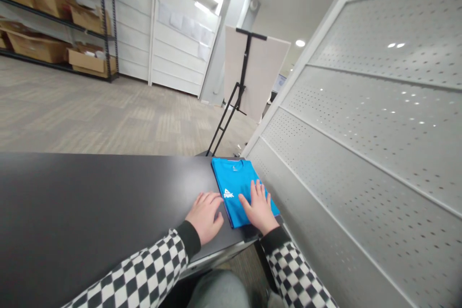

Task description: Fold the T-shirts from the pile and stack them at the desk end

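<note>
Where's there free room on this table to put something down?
The widest free patch is the black table left of the left hand. It's crowded at right: the blue T-shirt under the right hand fills the table nearly to the perforated wall.

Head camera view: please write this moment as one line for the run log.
left hand: on black tabletop, at shirt edge | right hand: flat on folded blue T-shirt | beside: perforated white panel

Blue T-shirt (231, 192) partly under R hand (259, 208); collar logo (235, 168) too small to read.
</note>
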Available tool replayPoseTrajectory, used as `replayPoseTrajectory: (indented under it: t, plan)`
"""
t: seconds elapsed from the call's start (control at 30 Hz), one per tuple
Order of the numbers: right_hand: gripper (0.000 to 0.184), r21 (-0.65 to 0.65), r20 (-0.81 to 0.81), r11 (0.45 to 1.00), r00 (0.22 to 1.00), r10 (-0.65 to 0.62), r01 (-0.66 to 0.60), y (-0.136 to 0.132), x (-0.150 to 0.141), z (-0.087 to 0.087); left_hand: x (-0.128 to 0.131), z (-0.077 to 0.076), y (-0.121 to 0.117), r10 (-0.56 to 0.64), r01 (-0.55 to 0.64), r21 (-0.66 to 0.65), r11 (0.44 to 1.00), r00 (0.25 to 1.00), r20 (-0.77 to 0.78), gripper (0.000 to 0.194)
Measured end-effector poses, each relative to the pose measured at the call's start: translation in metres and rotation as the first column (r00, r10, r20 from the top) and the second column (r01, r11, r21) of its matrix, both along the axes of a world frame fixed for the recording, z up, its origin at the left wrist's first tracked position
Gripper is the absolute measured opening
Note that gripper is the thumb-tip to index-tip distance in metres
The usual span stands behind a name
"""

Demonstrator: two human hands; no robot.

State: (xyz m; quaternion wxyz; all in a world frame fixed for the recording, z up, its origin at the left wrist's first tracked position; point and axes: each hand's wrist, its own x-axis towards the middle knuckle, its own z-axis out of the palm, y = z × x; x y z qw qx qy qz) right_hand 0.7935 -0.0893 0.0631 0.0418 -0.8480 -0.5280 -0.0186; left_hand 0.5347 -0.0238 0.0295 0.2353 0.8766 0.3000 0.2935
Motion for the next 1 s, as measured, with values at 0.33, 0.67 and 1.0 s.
replayPoseTrajectory:
  t: [0.33, 0.67, 1.0]
  plan:
    - [0.106, -0.083, -0.101, 0.991, 0.989, -0.111, 0.103, 0.101, 0.002, 0.004, -0.087, -0.007, 0.053, 0.241, -0.239, -0.045, 0.97, 0.969, 0.055, 0.039]
    - [0.11, -0.198, -0.129, 0.977, 0.986, -0.105, 0.078, 0.123, 0.02, -0.02, -0.083, -0.009, 0.036, 0.245, -0.253, -0.048, 0.966, 0.961, -0.131, 0.047]
    - [0.108, -0.192, -0.094, 0.976, 0.988, -0.123, 0.103, 0.14, 0.014, -0.02, -0.082, -0.001, 0.031, 0.23, -0.239, -0.029, 0.97, 0.956, -0.179, 0.041]
